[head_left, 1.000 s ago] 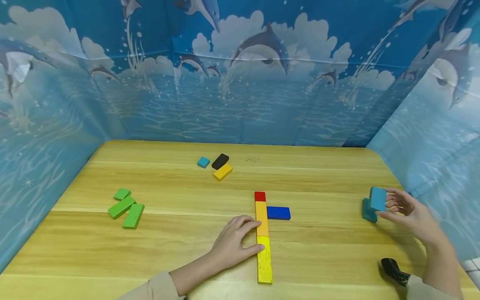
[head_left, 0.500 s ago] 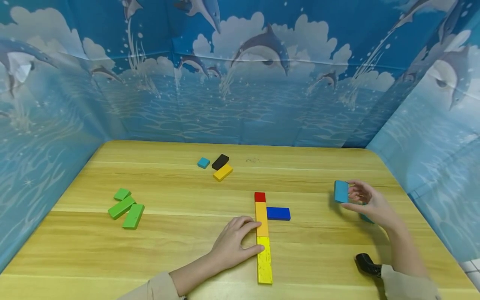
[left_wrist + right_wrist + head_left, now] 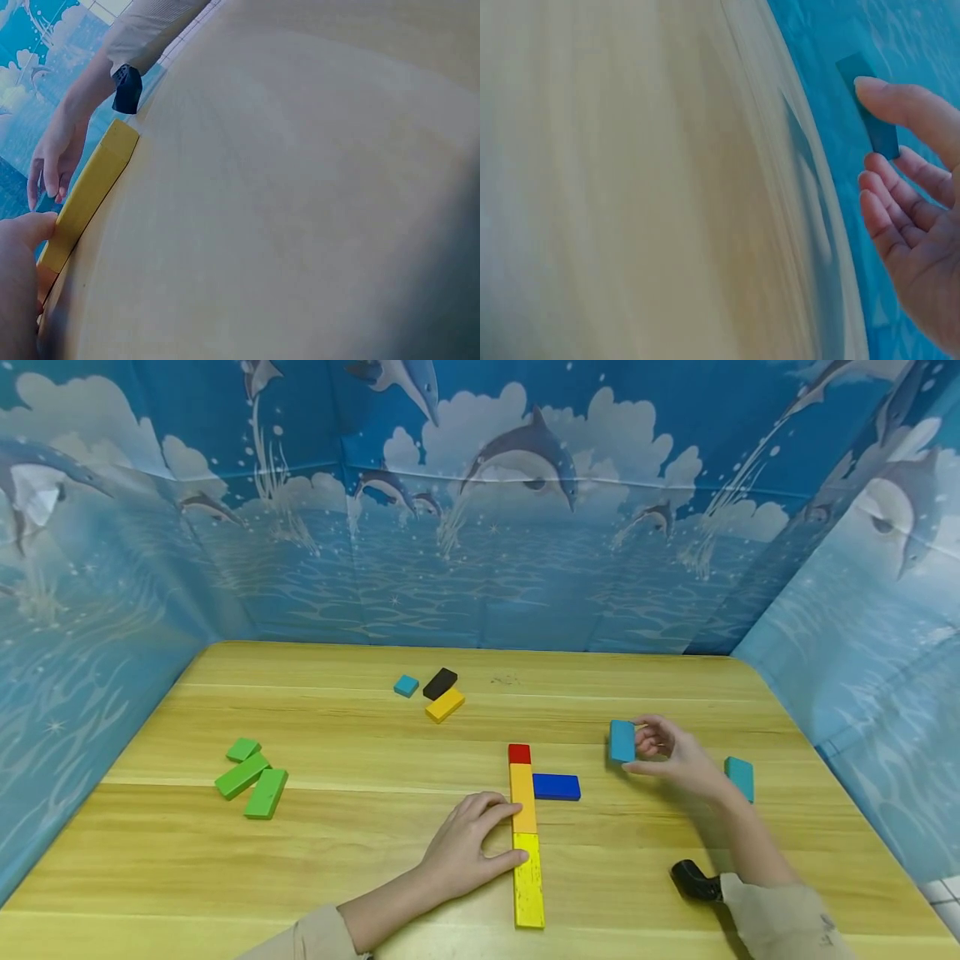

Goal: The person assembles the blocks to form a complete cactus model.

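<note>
Thumb and fingers of my right hand point(image 3: 678, 766) pinch a light blue block point(image 3: 622, 742) by its ends; the right wrist view shows the same block point(image 3: 871, 109) held above the table. My left hand point(image 3: 468, 847) lies beside a straight row of blocks. Its index fingertip rests on the orange block point(image 3: 522, 789) and its thumb on the scuffed yellow block point(image 3: 528, 893). A small red block point(image 3: 519, 753) caps the far end of the row. At the orange block's right side lies a dark blue block point(image 3: 557, 787), forming a side arm.
A teal block point(image 3: 740, 778) lies near the table's right edge. Several green blocks point(image 3: 266, 793) sit at left. Further back are a small light blue block point(image 3: 407, 685), a black block point(image 3: 440, 682) and a yellow-orange block point(image 3: 446, 705). A dolphin-print curtain point(image 3: 480, 568) surrounds the table.
My right hand has carried the light blue block leftward from the right edge toward the row, uncovering the teal block behind. The left hand has stayed still on the row.
</note>
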Demonstrator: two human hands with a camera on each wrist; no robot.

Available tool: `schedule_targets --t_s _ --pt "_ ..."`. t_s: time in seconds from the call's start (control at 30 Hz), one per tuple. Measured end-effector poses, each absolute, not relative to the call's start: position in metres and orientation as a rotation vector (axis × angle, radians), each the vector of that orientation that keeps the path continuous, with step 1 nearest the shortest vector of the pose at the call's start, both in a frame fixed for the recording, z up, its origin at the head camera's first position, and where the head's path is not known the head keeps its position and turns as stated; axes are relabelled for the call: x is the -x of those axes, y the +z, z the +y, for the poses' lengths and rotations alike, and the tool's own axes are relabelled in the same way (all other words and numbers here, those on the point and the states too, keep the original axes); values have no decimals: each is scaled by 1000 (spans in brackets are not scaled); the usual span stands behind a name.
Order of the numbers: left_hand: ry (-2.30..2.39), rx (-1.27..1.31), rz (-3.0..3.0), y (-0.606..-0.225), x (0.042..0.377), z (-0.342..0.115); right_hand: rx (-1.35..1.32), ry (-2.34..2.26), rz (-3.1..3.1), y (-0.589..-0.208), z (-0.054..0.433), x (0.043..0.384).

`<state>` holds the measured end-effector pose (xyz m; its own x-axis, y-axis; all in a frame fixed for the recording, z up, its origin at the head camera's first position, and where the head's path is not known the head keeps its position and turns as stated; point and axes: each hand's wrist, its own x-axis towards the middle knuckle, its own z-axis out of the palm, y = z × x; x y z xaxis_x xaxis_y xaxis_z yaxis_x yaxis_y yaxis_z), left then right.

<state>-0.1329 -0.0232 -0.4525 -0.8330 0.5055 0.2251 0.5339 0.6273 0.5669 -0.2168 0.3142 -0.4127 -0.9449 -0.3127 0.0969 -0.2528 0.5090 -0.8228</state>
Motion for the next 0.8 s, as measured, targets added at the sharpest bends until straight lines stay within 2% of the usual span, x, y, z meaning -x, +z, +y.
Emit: schedule_targets --t_s 0.8 --pt "-985 896 -2786 -452 133 -23 573 -1361 2577 -425 268 234"
